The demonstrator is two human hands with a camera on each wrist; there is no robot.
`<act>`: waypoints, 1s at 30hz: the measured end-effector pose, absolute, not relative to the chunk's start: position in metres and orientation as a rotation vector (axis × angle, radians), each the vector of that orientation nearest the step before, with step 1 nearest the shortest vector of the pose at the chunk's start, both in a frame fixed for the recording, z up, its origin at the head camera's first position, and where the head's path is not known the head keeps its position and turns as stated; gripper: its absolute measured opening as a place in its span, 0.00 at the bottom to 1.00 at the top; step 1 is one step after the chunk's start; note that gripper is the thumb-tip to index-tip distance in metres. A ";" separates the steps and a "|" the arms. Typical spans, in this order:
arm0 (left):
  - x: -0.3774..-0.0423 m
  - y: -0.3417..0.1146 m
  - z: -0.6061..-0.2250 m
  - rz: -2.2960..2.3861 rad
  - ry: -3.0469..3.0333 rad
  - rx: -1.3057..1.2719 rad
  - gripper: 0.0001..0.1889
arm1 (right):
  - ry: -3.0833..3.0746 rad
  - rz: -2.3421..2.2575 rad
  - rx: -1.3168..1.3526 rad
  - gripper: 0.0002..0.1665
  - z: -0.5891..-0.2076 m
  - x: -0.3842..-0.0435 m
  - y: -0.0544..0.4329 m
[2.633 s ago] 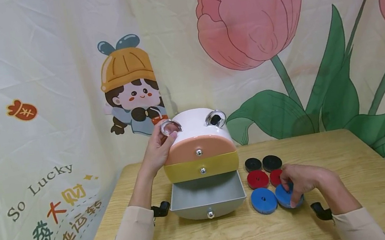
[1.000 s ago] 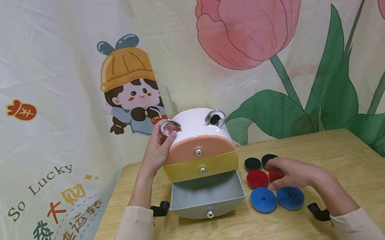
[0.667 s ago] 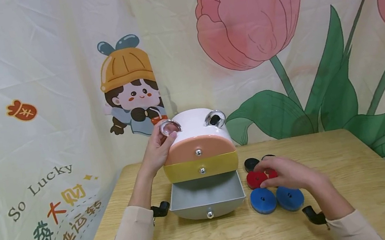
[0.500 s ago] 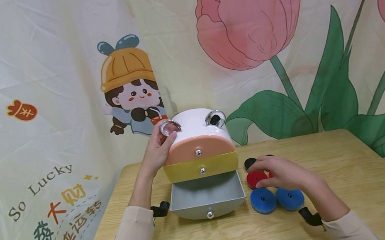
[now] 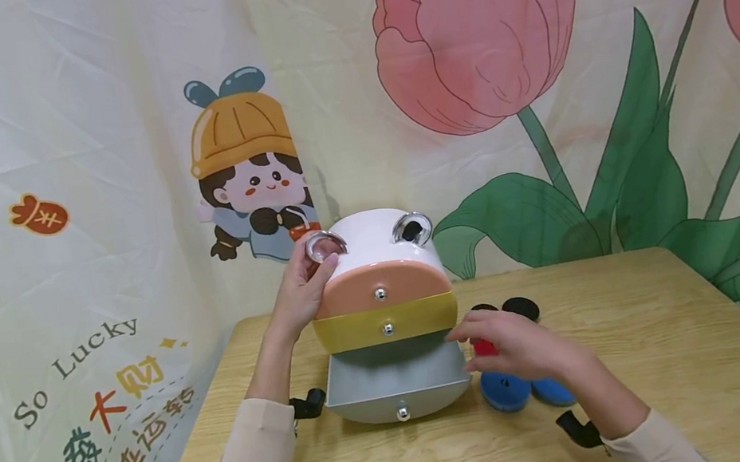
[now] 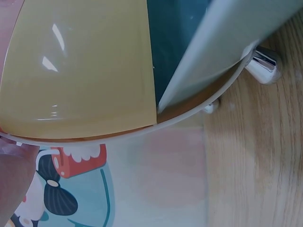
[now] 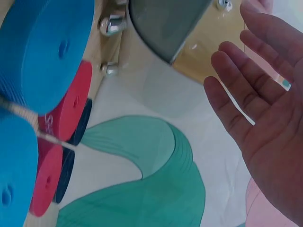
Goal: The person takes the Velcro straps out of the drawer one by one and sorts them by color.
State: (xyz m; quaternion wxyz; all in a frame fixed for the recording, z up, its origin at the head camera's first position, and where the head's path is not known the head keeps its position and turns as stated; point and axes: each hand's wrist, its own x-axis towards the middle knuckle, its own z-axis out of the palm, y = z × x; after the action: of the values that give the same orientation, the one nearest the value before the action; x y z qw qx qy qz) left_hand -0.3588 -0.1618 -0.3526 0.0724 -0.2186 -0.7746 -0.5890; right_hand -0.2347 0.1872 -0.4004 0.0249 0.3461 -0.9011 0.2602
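Observation:
A small frog-faced drawer cabinet [image 5: 371,235] with a white top and two silver ring eyes stands on the table. My left hand [image 5: 296,295] grips its upper left side by the ring eye, thumb in front. The orange [image 5: 346,291] and yellow [image 5: 350,333] drawers are in; the grey bottom drawer [image 5: 401,406] is pulled out and bare inside. My right hand [image 5: 514,341] hovers at that drawer's right side, holding nothing; the right wrist view shows its bare palm [image 7: 270,127] and spread fingers. Beneath it are blue rolls of strap [image 5: 506,393], partly hidden red rolls [image 5: 483,346] and black rolls [image 5: 520,310].
The rolls stand in pairs to the right of the cabinet on the wooden table [image 5: 650,348]. Behind the table hangs a printed cloth [image 5: 344,65] with tulips and a cartoon child. A black wrist mount [image 5: 579,430] sits at my right cuff.
My right hand has left the right-hand blue roll, passed over the red rolls and moved left to the open grey drawer. My left hand keeps its grip on the cabinet; the rolls keep their places.

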 end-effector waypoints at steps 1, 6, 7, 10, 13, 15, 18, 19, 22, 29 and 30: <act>-0.362 -0.163 -0.355 -1.771 -2.325 -0.656 0.30 | -2.790 0.810 1.072 0.27 -0.400 -0.234 0.185; -0.371 -0.165 -0.362 -1.773 -2.311 -0.659 0.32 | -2.769 0.796 1.124 0.27 -0.402 -0.232 0.173; -0.371 -0.165 -0.363 -1.779 -2.307 -0.658 0.31 | -2.763 0.787 1.138 0.27 -0.403 -0.232 0.170; -0.371 -0.165 -0.363 -1.779 -2.298 -0.666 0.31 | -2.741 0.756 1.172 0.28 -0.404 -0.232 0.165; -0.371 -0.165 -0.363 -1.778 -2.288 -0.676 0.29 | -2.719 0.719 1.192 0.28 -0.405 -0.232 0.160; -0.371 -0.165 -0.363 -1.775 -2.283 -0.679 0.28 | -2.712 0.715 1.202 0.28 -0.405 -0.232 0.157; -0.371 -0.165 -0.363 -1.777 -2.292 -0.665 0.29 | -2.705 0.726 1.237 0.28 -0.405 -0.231 0.152; -0.371 -0.165 -0.363 -1.778 -2.296 -0.660 0.29 | -2.704 0.732 1.249 0.28 -0.405 -0.231 0.151; -0.371 -0.165 -0.362 -1.770 -2.315 -0.649 0.30 | -2.698 0.749 1.273 0.28 -0.403 -0.230 0.145; -0.371 -0.165 -0.361 -1.757 -2.337 -0.633 0.31 | -2.691 0.792 1.318 0.27 -0.402 -0.231 0.132; -0.371 -0.165 -0.361 -1.758 -2.338 -0.630 0.32 | -2.694 0.792 1.322 0.27 -0.402 -0.231 0.131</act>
State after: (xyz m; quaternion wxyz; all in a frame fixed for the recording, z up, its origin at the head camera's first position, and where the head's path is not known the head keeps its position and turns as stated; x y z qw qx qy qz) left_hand -0.3706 -0.1645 -0.3608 0.0746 -0.2101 -0.7791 -0.5860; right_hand -0.2307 0.1307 -0.4024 0.0193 0.4259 -0.8679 0.2551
